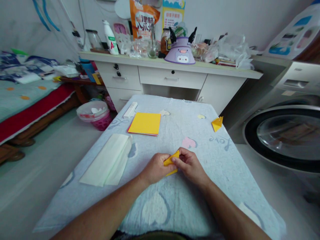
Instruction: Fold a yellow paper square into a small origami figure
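A small folded piece of yellow paper [171, 161] is held between my two hands, low over the cloth-covered table [155, 206]. My left hand [157, 167] pinches its left side, with the thumb on top. At its upper right, my right hand [189, 163] grips the paper between thumb and fingers. Part of the paper is hidden behind the fingers. Farther up the table lies a stack of square paper [145, 123] with a yellow sheet on top. Near the right edge rests another folded yellow paper piece [217, 124].
White folded sheets [107, 160] lie at the left of the table, and a small white box [130, 110] sits behind them. A cluttered desk [172, 78] stands beyond. At the right is a washing machine [287, 133]; a pink bin [101, 120] and a bed [32, 100] are at the left.
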`<state>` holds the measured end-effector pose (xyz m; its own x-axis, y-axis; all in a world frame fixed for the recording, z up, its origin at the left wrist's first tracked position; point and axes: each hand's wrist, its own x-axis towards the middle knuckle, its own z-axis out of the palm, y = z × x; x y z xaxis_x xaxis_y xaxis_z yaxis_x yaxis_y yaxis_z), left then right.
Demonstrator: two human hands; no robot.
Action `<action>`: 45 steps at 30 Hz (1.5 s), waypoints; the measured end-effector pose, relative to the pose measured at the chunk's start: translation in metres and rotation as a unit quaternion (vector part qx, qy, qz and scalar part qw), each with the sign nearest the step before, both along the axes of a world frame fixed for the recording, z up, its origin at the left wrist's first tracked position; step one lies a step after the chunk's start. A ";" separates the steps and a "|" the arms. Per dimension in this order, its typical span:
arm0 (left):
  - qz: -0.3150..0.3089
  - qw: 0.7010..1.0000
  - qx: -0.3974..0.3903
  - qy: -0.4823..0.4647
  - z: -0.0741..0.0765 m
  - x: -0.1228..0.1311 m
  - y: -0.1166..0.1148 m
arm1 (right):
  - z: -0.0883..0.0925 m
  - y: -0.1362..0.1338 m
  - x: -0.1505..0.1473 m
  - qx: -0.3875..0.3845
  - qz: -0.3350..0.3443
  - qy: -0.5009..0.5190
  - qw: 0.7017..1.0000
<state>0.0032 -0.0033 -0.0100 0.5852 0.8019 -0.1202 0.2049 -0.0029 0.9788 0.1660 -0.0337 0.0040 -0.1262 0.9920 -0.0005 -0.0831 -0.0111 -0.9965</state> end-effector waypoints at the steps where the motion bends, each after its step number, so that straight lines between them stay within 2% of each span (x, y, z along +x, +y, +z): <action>1: 0.004 1.000 0.000 0.003 0.000 0.000 0.000 | -0.001 0.000 0.000 0.004 -0.001 -0.005 1.000; 4: 0.004 1.000 -0.006 0.003 0.003 -0.001 0.001 | -0.001 0.001 0.001 0.018 -0.022 0.016 0.999; 9: -0.014 0.997 -0.041 -0.057 0.006 -0.002 0.002 | 0.004 0.003 0.002 0.004 -0.041 0.064 0.997; 14: 0.030 0.992 -0.043 -0.112 0.004 -0.003 0.004 | 0.002 0.002 0.000 0.000 0.003 -0.006 1.000; 19: 0.037 0.990 -0.037 -0.130 0.002 -0.003 0.005 | -0.001 -0.001 0.000 0.023 -0.005 -0.038 0.999; 25: 0.006 0.993 -0.030 -0.113 0.003 -0.004 0.004 | 0.003 -0.002 -0.001 0.017 -0.015 -0.016 1.000; 35: -0.026 0.999 0.019 -0.005 0.006 -0.003 0.000 | 0.011 0.002 0.013 0.043 -0.080 0.010 0.996; 41: -0.023 0.999 0.025 0.022 0.004 -0.004 0.000 | 0.011 0.002 0.018 0.059 -0.097 0.030 0.993; 45: -0.016 1.000 0.012 -0.003 0.002 -0.002 0.000 | 0.010 0.001 0.013 0.033 -0.066 0.062 0.995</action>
<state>0.0010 -0.0034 -0.0080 0.6109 0.7857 -0.0975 0.1987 -0.0329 0.9795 0.1788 -0.0323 0.0137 0.0099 0.9974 0.0717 -0.2019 0.0722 -0.9767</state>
